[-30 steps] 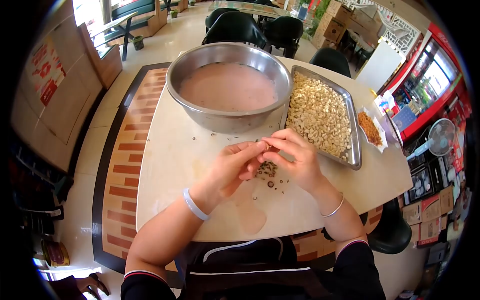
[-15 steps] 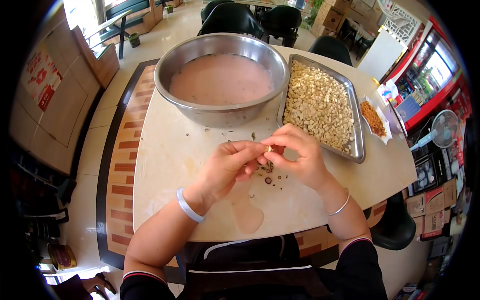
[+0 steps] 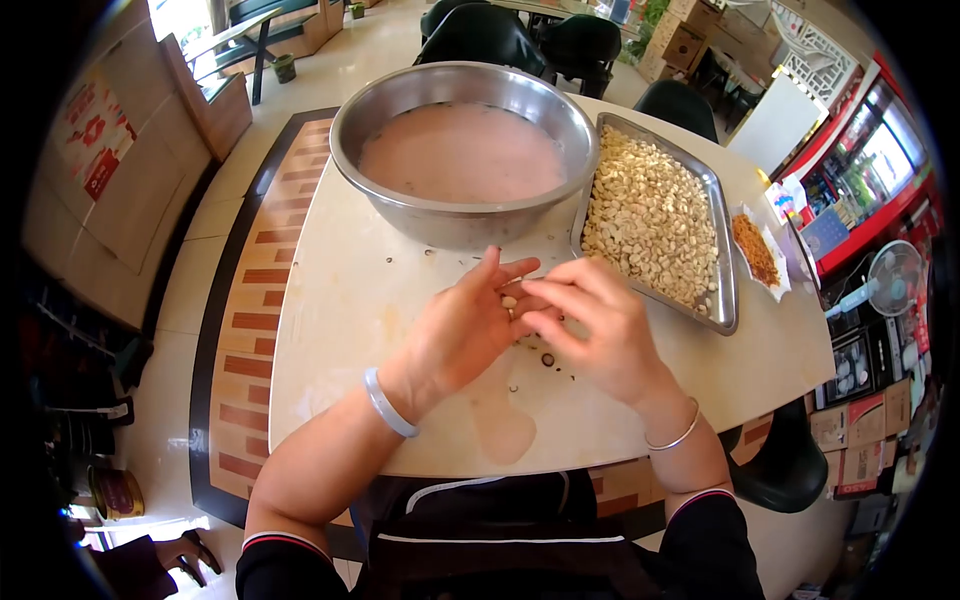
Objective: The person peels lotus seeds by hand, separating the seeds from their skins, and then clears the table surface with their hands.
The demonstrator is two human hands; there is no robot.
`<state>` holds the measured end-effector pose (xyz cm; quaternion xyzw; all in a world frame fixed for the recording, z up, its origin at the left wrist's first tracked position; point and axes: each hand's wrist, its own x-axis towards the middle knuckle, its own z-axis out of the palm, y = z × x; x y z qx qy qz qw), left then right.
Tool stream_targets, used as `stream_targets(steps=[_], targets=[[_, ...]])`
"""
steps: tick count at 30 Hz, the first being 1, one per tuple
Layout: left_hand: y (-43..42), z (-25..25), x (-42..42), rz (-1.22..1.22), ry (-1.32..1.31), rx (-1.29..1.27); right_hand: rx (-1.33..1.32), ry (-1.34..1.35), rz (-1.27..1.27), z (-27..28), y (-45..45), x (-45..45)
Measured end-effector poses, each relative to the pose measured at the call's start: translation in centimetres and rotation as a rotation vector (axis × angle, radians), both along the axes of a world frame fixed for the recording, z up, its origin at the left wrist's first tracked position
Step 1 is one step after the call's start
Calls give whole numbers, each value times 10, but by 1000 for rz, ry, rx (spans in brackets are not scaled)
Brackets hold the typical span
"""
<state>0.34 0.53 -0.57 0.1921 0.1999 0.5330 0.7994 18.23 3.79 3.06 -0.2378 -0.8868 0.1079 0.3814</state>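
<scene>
In front of me, my left hand is turned palm up with its fingers spread. A small pale kernel, perhaps a peeled seed or nut, rests on those fingers. My right hand hovers close beside it, slightly blurred, its thumb and forefinger apart with nothing visible between them. Dark ring-shaped scraps are scattered on the table under both hands. Beyond them, a large steel basin contains cloudy pink liquid. A metal tray to the right is heaped with pale kernels.
A white dish of orange-brown crumbly food stands right of the tray. A wet patch marks the near tabletop. Dark chairs stand behind the table, and a small fan is at the right.
My hands have separated slightly from their shared pinch. The left palm has opened upward with the kernel on its fingers, and the right fingers have drawn apart.
</scene>
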Motion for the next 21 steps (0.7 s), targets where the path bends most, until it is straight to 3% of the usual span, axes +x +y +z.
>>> stream_targets(steps=[2,5,13,16,19,21], targets=[[-3,-1,2,3,8,-35,75,-95,-12,-9,-1,-7],[-3,1,9,11,19,-16,-248,27,23,-17,-2,-4],[-3,9,7,87,154,96,-278,242,-24,-1,22,18],[-4,9,5,140,446,120,-191,173,-151,6,33,34],[5,11,-6,118,862,144,24,-88,-553,4,63,66],[6,5,-4,224,1139,399,90,-80,-590,-12,79,82]])
